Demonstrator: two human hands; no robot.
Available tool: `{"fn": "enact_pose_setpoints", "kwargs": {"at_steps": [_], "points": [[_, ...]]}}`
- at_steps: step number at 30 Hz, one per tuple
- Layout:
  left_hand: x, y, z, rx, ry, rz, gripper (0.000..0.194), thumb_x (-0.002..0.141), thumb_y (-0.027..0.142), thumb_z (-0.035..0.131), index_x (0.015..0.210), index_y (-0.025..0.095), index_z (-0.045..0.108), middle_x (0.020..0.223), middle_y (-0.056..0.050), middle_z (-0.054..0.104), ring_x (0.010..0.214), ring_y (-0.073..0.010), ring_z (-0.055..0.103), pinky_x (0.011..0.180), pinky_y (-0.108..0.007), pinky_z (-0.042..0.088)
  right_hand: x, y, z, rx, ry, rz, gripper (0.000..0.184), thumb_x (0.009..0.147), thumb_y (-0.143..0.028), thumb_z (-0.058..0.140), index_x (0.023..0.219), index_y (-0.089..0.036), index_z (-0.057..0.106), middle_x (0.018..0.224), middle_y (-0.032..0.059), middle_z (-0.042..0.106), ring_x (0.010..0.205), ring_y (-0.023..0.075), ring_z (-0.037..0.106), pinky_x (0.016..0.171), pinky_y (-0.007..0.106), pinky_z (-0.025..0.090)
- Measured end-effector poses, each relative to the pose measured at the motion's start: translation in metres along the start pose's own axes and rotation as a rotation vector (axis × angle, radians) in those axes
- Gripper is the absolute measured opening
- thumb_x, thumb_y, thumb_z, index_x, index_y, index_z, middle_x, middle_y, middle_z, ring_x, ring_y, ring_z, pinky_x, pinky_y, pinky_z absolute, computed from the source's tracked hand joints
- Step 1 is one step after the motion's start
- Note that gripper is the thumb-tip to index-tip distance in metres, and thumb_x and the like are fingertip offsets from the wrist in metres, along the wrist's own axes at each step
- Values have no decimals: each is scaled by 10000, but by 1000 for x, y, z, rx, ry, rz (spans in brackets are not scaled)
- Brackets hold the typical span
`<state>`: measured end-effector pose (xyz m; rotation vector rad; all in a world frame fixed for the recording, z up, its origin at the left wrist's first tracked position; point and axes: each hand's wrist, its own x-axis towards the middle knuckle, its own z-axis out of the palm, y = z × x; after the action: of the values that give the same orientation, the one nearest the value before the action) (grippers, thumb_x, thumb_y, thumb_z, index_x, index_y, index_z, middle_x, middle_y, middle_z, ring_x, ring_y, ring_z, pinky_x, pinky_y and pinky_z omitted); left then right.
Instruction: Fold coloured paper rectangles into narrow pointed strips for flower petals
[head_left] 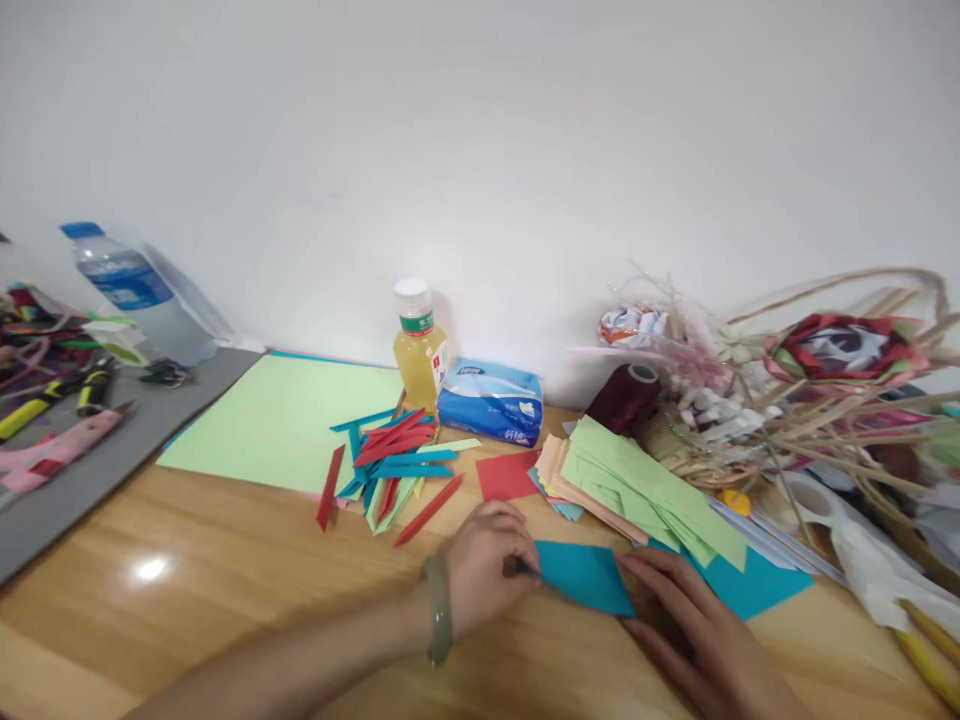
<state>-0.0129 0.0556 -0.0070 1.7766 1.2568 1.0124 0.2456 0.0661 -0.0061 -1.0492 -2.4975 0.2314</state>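
Blue paper (585, 575) lies between the two hands in the head view, its left end at the left hand's fingers and its right end at the right hand's. To work it well, I would keep the grip light at the left end, let the right fingers square the edges, and press any crease flat from one side to the other, so the sheet does not skew.

The left hand (491, 565) is curled, thumb and forefinger nearly closed on the paper's left end. The right hand (694, 610) is loosely bent, fingertips and thumb parted along the opposite end; whether they pinch it or merely touch, I cannot tell. Just beyond the left fingertips lies a red paper (508, 474); beyond the right fingers, a stack of green papers (641, 485).
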Motion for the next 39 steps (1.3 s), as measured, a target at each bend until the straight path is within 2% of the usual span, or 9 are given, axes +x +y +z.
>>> {"fn": "enact_pose_setpoints", "kwargs": {"at_steps": [5, 9, 13, 19, 24, 28, 32, 35, 39], "points": [[3, 6, -4, -6, -69, -26, 183, 629, 25, 652, 600, 203, 625, 724, -19, 643, 881, -204, 534, 793, -342, 455, 1, -5, -1, -17, -8, 36, 422, 827, -257, 515, 1247, -250, 479, 1170, 109, 582, 1049, 224, 582, 806, 327, 532], [4, 8, -5, 41, -97, -54, 169, 649, 25, 602, 627, 193, 603, 749, -25, 608, 884, -209, 525, 808, -370, 447, 2, -16, -2, -112, -17, 134, 468, 824, -278, 513, 1283, -219, 444, 1195, 130, 567, 1067, 253, 557, 846, 402, 502], [0, 5, -7, 39, -100, -7, 191, 664, -3, 580, 663, 187, 589, 800, -33, 594, 901, -206, 523, 827, -382, 445, 3, -26, -1, -183, -25, 177, 467, 831, -267, 495, 1287, -181, 434, 1185, 141, 561, 1041, 252, 552, 829, 407, 500], [-3, 5, -13, 52, -100, 45, 212, 664, -25, 585, 662, 187, 585, 805, -37, 587, 895, -210, 526, 817, -394, 456, 2, -34, -2, -276, -18, 141, 395, 866, -246, 450, 1253, -170, 478, 1181, 153, 549, 1056, 253, 537, 808, 399, 487], [-4, 8, -15, 72, -97, 55, 221, 642, -38, 595, 653, 183, 594, 780, -37, 600, 900, -213, 527, 820, -394, 462, 8, -46, -8, -315, -54, -19, 295, 888, -186, 417, 1142, -208, 566, 1080, 111, 619, 934, 218, 583, 761, 373, 479], [-6, 7, -13, 103, -71, 82, 200, 644, -15, 604, 668, 184, 604, 772, -35, 608, 888, -214, 525, 804, -387, 469, 17, -55, -5, -211, -77, -89, 216, 896, -178, 428, 1011, -190, 610, 940, 83, 654, 820, 190, 581, 692, 318, 471], [-6, 8, -12, 140, -63, 87, 91, 707, 82, 638, 685, 169, 623, 771, -42, 625, 915, -216, 520, 825, -373, 456, 25, -51, 0, 12, -79, 36, 201, 911, -243, 422, 890, -189, 615, 866, 71, 621, 781, 162, 582, 665, 273, 467], [-5, 10, -15, 143, -96, 59, 86, 737, 104, 634, 678, 166, 641, 760, -39, 639, 908, -206, 524, 829, -350, 450, 31, -42, 0, 180, -138, 87, 198, 909, -280, 436, 869, -201, 613, 861, 56, 608, 791, 149, 588, 679, 254, 468], [-4, 15, -19, 168, -66, -16, 96, 728, 105, 653, 651, 162, 656, 764, -39, 637, 892, -196, 528, 815, -325, 448, 40, -37, -2, 292, -176, 174, 204, 893, -318, 462, 837, -212, 626, 854, 39, 628, 809, 158, 600, 703, 264, 468]]}}
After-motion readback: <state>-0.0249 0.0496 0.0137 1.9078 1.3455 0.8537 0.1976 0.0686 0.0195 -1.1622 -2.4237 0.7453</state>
